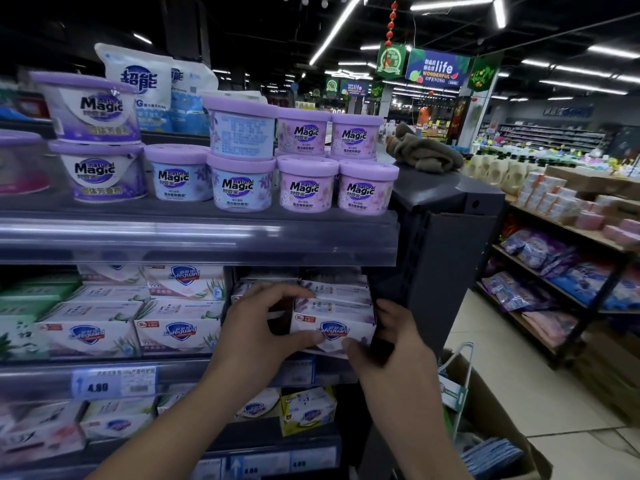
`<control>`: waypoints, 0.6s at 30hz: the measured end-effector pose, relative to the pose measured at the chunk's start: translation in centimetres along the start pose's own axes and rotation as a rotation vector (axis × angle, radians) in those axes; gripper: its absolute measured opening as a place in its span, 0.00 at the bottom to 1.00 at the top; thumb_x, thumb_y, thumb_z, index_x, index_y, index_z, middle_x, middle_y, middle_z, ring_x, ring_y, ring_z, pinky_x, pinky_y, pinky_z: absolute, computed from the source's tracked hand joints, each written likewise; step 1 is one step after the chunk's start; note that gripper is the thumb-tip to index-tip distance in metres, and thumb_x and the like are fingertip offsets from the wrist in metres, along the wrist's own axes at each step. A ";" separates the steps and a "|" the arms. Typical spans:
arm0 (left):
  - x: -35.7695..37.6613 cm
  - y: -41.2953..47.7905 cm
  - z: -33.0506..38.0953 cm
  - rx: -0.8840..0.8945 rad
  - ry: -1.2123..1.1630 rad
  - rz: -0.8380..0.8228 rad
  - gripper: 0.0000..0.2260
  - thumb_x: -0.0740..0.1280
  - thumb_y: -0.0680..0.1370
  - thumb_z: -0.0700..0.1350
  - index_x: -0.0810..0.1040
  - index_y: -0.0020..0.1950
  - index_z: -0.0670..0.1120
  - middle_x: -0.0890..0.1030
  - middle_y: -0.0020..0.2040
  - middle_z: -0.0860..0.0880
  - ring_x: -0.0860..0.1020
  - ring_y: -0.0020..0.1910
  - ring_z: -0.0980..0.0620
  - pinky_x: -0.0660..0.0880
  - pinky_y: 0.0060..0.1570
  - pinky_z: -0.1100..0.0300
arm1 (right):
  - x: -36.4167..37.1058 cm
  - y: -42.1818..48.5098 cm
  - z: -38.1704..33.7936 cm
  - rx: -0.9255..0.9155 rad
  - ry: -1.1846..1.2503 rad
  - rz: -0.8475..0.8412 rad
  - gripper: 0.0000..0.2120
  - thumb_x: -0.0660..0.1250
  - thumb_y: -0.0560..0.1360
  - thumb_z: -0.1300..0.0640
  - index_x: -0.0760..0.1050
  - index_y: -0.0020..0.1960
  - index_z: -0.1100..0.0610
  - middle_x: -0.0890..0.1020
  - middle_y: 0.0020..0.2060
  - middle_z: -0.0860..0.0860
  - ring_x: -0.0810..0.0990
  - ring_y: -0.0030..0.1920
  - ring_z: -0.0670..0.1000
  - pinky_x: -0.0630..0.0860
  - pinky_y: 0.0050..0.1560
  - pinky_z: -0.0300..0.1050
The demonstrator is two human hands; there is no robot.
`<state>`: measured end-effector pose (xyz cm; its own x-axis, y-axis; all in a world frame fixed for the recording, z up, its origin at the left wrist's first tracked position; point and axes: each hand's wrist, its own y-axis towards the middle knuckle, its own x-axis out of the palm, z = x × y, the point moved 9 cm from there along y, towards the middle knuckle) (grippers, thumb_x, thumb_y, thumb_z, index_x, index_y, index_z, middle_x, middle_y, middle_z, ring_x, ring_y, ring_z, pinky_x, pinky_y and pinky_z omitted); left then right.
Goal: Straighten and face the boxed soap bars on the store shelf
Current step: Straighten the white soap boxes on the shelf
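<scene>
Soap box [333, 328] stands at the right end of the middle shelf [207, 372], front of its row, gripped by 2 hands: left hand [256, 327] and right hand [394, 341] curl round its sides.

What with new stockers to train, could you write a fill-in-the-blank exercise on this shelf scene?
1. The left hand and right hand grip a boxed soap bar branded ____.
2. The Magic tubs on the upper shelf have lids coloured ____.
3. The price tag lower left of the hands reads ____.
Missing words: Safeguard; purple; 4.80.
</scene>
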<state>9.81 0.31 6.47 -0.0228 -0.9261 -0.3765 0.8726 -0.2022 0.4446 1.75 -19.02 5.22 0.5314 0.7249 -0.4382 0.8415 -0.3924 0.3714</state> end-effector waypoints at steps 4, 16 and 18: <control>-1.0 -0.1 0.7 -0.036 -0.159 0.065 0.23 0.80 0.60 0.54 0.84 0.55 0.61 0.84 0.52 0.60 0.80 0.51 0.69 0.75 0.45 0.77 | -0.7 -0.1 -0.8 -0.052 0.103 0.037 0.19 0.77 0.74 0.50 0.72 0.55 0.34 0.80 0.48 0.22 0.81 0.50 0.29 0.76 0.44 0.24; -1.3 -0.6 -0.8 -0.210 -0.284 0.151 0.29 0.79 0.57 0.57 0.86 0.55 0.47 0.89 0.46 0.52 0.87 0.46 0.55 0.84 0.47 0.61 | 0.0 0.2 -0.9 -0.047 0.204 -0.043 0.13 0.74 0.78 0.53 0.82 0.60 0.41 0.87 0.49 0.32 0.84 0.51 0.35 0.79 0.52 0.36; -1.4 -0.8 -0.7 -0.211 -0.283 0.158 0.29 0.79 0.58 0.58 0.86 0.55 0.47 0.88 0.46 0.51 0.87 0.47 0.54 0.84 0.48 0.59 | -0.1 0.2 -1.0 -0.052 0.210 -0.045 0.13 0.74 0.77 0.54 0.82 0.57 0.39 0.87 0.48 0.31 0.84 0.51 0.35 0.79 0.52 0.35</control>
<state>9.44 1.99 6.10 0.0122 -0.9978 -0.0645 0.9567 -0.0071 0.2908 1.75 -18.52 6.16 0.4570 0.8452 -0.2773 0.8547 -0.3310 0.3998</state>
